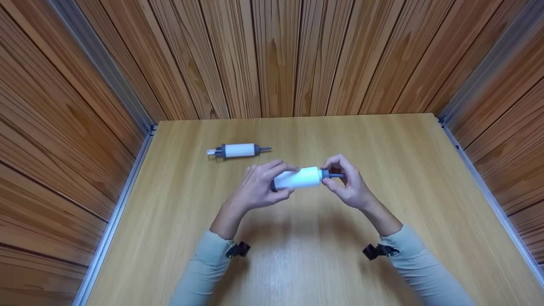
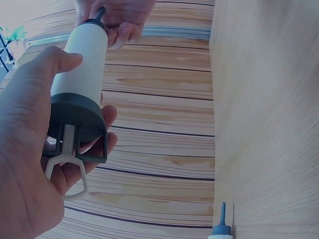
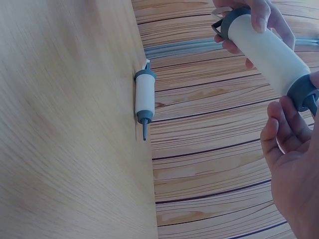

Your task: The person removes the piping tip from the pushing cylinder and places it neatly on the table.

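White and grey plastic is what we are counting first: two syringe-shaped pumps, two hands, one table. We are holding one pump [image 1: 297, 178] in the air above the middle of the table [image 1: 416, 170], lying roughly level. Our left hand [image 1: 259, 187] is curling its fingers and thumb round the plunger end of the white barrel, and our right hand [image 1: 346, 182] is pinching the grey cap at the nozzle end between thumb and fingertips. The second pump [image 1: 238, 150] is lying flat on the table, well apart from the held one, toward the far left part of the table, its nozzle pointing right.

We are seeing open tabletop on every side of the held pump: bare wood toward the near edge, toward the right edge and toward the far edge. Wooden plank walls [image 1: 272, 55] are closing the table in on three sides, with a pale metal strip [image 1: 123, 199] running along the table's left edge and another along its right edge.

Our fingers are hiding the held pump's grey flange and plunger loop in the head view; only the left wrist view is showing them. The right hand's fingers are covering part of the nozzle. In the left wrist view the second pump is being cut off at the bottom edge, leaving only its nozzle tip showing.
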`<control>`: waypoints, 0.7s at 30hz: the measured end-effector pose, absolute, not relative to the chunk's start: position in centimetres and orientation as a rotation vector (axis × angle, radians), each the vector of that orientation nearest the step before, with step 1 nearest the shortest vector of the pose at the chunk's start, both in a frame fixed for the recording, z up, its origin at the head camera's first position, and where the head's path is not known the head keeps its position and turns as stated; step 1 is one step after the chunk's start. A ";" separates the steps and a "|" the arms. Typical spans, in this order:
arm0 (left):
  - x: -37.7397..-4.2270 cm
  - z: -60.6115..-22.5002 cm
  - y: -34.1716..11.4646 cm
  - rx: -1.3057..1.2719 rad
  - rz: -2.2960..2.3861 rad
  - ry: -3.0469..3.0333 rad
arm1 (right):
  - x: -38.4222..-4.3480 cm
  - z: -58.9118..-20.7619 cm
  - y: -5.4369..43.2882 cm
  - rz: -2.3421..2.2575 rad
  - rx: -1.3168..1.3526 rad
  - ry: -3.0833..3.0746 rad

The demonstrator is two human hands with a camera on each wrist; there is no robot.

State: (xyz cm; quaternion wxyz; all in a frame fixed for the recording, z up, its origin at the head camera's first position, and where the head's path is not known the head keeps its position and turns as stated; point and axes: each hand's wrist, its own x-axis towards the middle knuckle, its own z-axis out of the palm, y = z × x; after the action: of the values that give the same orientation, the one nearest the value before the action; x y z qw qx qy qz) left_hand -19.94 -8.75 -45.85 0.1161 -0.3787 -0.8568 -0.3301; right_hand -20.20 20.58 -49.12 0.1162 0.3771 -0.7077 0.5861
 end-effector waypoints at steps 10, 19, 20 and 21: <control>-19.9 -45.8 -8.7 -1.109 -0.944 -2.516 | -19.8 -48.7 20.5 1.768 1.026 -2.145; -19.8 -45.7 -8.7 -1.108 -0.930 -2.539 | -20.0 -48.9 20.4 1.751 1.059 -2.109; -19.8 -45.7 -8.7 -1.107 -0.932 -2.543 | -20.0 -48.9 20.5 1.742 1.070 -2.098; -19.8 -45.7 -8.7 -1.105 -0.933 -2.546 | -20.1 -49.0 20.5 1.734 1.079 -2.088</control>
State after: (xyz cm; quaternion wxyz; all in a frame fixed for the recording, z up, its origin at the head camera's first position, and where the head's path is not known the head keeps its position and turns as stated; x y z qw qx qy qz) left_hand -19.83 -8.72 -45.70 0.1064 -0.3753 -0.8646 -0.3168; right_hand -20.08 20.47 -48.98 0.1105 0.3671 -0.7106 0.5900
